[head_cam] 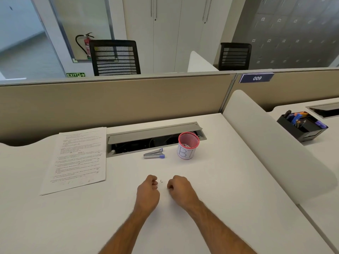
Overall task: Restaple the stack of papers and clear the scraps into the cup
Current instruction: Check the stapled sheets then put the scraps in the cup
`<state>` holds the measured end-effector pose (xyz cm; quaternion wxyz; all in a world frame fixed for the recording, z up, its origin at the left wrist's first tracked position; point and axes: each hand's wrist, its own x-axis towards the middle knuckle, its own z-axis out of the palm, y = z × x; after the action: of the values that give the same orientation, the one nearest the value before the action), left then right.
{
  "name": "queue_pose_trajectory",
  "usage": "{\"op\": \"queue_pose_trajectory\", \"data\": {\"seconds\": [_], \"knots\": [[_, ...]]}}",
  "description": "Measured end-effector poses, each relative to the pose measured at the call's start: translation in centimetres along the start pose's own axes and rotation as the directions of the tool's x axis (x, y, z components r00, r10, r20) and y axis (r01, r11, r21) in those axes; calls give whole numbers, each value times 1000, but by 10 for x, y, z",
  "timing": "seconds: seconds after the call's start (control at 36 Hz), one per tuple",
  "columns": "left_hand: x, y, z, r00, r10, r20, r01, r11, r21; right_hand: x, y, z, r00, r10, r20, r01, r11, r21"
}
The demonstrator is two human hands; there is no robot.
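White desk (220, 208): my curled, empty left hand (148, 191) and right hand (180, 187) flank a bent staple (161, 180), easily flicked toward twelve o'clock, missing the cup (188, 146).

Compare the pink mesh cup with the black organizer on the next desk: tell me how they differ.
The pink mesh cup is round and stands upright on the near desk; the black organizer is a boxy tray on the neighbouring desk. The cup carries a hand-lettered white paper band; the organizer looks unlabelled. The cup holds small pale scraps; the organizer holds pens and markers. Both are open-topped holders.
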<state>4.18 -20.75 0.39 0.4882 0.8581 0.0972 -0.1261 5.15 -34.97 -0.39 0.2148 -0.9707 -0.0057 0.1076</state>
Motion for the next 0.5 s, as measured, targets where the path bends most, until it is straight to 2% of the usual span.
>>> {"op": "queue_pose_trajectory", "data": {"seconds": [0.28, 0.36, 0.5], "knots": [[6, 5, 2, 1000, 25, -17, -25, 1000, -12, 17, -3, -15, 996, 90, 18, -91, 995, 35], [11, 9, 3, 998, 47, -30, -47, 999, 0, 25, -1, -29, 994, 105, -35, -102, 991, 83], [20, 11, 2, 998, 47, -45, -47, 999, 1, 40, 2, -71, 981, 72, -180, -40, 983, 177]]}}
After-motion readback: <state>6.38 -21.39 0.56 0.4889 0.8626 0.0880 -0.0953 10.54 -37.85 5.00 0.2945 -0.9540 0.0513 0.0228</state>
